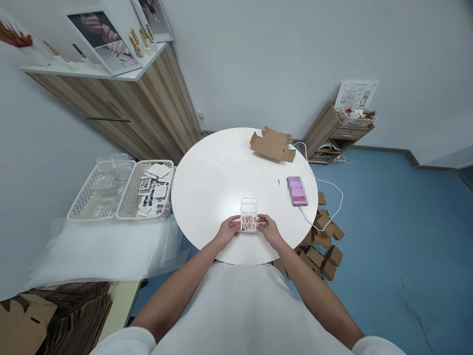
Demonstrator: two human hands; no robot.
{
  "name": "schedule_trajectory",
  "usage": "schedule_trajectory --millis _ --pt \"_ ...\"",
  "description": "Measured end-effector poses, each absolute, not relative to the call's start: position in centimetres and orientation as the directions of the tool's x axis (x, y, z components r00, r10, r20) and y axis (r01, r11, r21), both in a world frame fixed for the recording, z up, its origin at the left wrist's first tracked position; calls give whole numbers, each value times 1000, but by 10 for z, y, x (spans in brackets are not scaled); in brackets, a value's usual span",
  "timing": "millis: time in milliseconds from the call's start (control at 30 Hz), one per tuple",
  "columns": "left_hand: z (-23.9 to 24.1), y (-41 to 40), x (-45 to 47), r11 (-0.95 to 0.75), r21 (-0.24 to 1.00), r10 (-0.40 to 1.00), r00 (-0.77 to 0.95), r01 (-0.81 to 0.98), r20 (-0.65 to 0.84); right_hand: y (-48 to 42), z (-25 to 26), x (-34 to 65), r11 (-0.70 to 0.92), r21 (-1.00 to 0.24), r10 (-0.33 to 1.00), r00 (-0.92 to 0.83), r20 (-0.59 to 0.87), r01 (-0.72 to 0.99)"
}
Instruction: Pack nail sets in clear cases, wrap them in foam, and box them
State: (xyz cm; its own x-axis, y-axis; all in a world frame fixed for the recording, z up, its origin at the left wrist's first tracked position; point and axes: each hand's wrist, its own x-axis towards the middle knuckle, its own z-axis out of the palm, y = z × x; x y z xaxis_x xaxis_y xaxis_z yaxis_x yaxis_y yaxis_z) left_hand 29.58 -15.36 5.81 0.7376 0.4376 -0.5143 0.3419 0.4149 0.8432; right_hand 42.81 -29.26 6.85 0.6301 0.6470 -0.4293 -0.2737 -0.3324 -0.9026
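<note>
A small clear plastic case (249, 230) rests near the front of the round white table (207, 182), its lid (249, 205) raised away from me. Inside it lie several press-on nails (249, 220) in rows, pinkish and glossy. My left hand (228, 230) grips the case's left side between thumb and fingers. On the opposite side my right hand (269, 229) holds the right edge in the same way. The fingertips partly cover both side walls of the case.
An unfolded brown cardboard box (274, 144) lies at the table's back right, with a purple phone (297, 191) and white cable (334, 186) nearer. Left stand a basket of printed cards (121, 209) and a basket of clear cases (76, 209). Small cardboard boxes (325, 246) litter the floor at right.
</note>
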Motion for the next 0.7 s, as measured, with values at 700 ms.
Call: schedule_trajectory --millis 700 --pt "85 -179 293 630 754 384 769 188 -512 -302 107 453 -163 -799 809 385 -444 -579"
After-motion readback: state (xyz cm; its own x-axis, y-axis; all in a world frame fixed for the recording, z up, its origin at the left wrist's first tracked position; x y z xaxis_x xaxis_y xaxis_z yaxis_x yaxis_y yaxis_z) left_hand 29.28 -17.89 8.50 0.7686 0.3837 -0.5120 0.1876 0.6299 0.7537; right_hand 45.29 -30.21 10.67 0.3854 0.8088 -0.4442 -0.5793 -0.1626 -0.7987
